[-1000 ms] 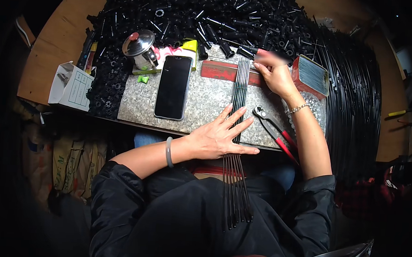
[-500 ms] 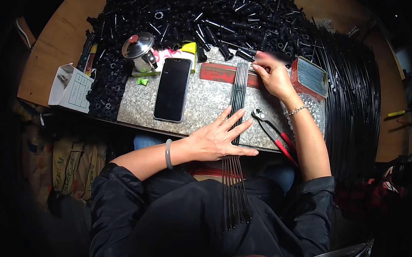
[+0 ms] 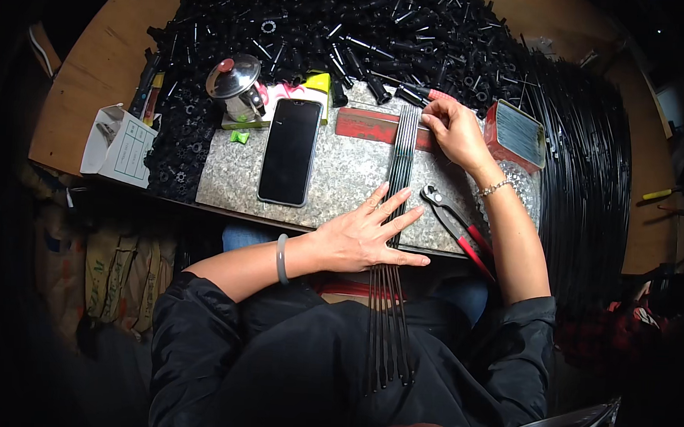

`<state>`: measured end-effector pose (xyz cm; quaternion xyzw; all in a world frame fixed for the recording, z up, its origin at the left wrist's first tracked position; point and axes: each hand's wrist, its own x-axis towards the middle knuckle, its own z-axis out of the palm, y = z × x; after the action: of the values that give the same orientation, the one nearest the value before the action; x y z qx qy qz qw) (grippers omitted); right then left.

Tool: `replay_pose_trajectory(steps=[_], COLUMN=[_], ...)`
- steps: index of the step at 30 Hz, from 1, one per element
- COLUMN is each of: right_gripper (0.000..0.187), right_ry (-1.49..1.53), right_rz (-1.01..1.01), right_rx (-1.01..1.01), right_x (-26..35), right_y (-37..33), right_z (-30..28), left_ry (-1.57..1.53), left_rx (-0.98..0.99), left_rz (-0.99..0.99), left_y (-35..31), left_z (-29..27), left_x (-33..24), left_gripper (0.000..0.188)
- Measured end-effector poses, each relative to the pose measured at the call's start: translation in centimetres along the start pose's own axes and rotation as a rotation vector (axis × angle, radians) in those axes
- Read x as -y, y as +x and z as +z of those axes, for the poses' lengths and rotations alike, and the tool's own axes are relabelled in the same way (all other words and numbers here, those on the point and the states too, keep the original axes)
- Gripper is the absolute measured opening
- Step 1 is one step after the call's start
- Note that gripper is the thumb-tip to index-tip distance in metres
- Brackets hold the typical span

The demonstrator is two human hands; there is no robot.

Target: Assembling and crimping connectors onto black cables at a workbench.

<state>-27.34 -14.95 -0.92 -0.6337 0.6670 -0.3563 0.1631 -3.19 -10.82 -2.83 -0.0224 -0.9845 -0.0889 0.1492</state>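
Note:
Several thin black rods [image 3: 401, 159] lie side by side across the stone slab, their far ends over a worn red bar [image 3: 367, 125] and their near ends hanging over my lap. My left hand [image 3: 368, 234] rests flat on the rods near the slab's front edge, fingers spread. Just right of the rods' far ends is my right hand [image 3: 461, 132], its thumb and fingers curled together in a pinch. Whatever lies between those fingertips is too small or hidden to make out. Beyond them shows a red handle [image 3: 441, 96], partly covered by the hand.
Red-handled pincers [image 3: 457, 229] lie right of the rods; a red-rimmed tin [image 3: 514, 135] stands behind them. A phone [image 3: 289, 153], a lidded metal pot [image 3: 234, 78] and a white box [image 3: 119, 145] are leftward. Black parts [image 3: 313, 26] heap at the back; long black rods [image 3: 584, 164] fill the right.
My right hand's fingers, blurred and stretched outward before, are now curled in beside the rods' far ends. My left hand stays spread on the rods. The view has shifted slightly.

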Motion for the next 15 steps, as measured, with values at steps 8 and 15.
replay_pose_trajectory(steps=[8, 15], right_gripper=[0.010, 0.008], right_ry=[0.039, 0.124], right_rz=[0.014, -0.048], right_rx=[0.056, 0.005], right_x=[0.4, -0.2], right_y=[0.0, 0.1], right_z=[-0.4, 0.3], left_ry=[0.029, 0.064], left_rx=[0.024, 0.010], left_rz=[0.005, 0.011], left_y=[0.0, 0.1], left_z=[-0.2, 0.0], left_x=[0.1, 0.2], left_gripper=[0.061, 0.051])
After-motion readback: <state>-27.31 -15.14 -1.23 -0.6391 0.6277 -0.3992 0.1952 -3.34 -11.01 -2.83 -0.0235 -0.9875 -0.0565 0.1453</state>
